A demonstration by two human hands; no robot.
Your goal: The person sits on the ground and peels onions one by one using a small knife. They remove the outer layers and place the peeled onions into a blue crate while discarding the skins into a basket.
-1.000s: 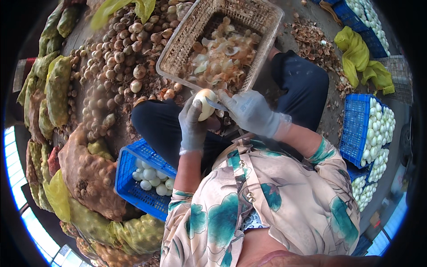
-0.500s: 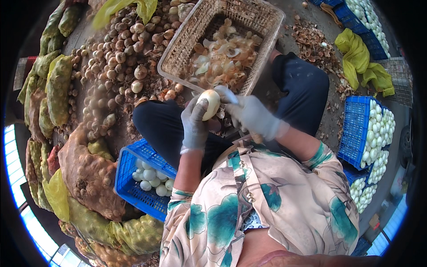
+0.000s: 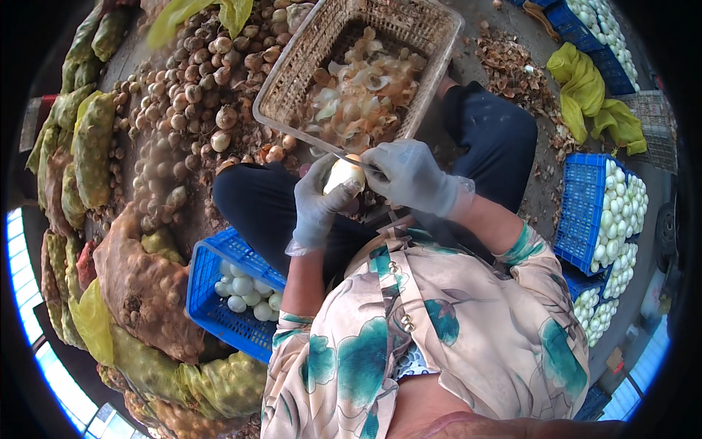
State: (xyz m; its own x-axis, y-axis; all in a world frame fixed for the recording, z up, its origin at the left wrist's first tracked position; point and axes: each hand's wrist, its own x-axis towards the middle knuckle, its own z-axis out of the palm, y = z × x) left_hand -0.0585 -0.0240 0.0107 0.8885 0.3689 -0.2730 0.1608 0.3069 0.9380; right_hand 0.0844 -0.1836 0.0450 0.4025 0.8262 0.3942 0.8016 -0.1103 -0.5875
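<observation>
In my gloved left hand (image 3: 316, 197) is a whitish, mostly peeled onion (image 3: 341, 175), with a patch of brown skin at its top. The fingers wrap round its left side and the thumb lies across its lower front. My gloved right hand (image 3: 411, 175) is closed on a small knife (image 3: 370, 168), its thin blade lying against the onion's top. Most of the handle is hidden in the fist. Just beyond both hands stands a dirty pale plastic crate (image 3: 276, 126) with loose onion skins (image 3: 358, 95) inside.
Unpeeled onions (image 3: 194, 95) lie heaped at the far left, beside full mesh sacks (image 3: 95, 154). A blue crate (image 3: 227, 322) of peeled onions stands by my left forearm. More blue crates (image 3: 578, 212) of peeled onions are at right, near a yellow mesh bag (image 3: 581, 88).
My right hand has turned and come closer to the left one, bringing the knife from beside the onion onto its top. The onion stays in my left hand, slightly tilted.
</observation>
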